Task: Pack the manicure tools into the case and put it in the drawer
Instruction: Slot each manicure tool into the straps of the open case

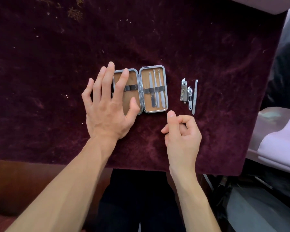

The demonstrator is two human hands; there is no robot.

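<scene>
A small metal-framed manicure case [141, 71] lies open on the dark red cloth, its tan lining showing. Three slim steel tools [156, 88] sit under the elastic band in its right half. The left half shows only its band. My left hand [107, 104] lies over the left half with fingers straight and spread. To the right of the case lie a large nail clipper [183, 91], a smaller clipper [189, 97] and a nail file [194, 97]. My right hand [181, 131] hovers below the case's right corner, fingers loosely curled, holding nothing.
The dark red velvet cloth [157, 39] covers the table, with light crumbs scattered on it. A pale lilac fabric pile [279, 144] lies off the table at the right. My dark-clothed lap is below the table's front edge.
</scene>
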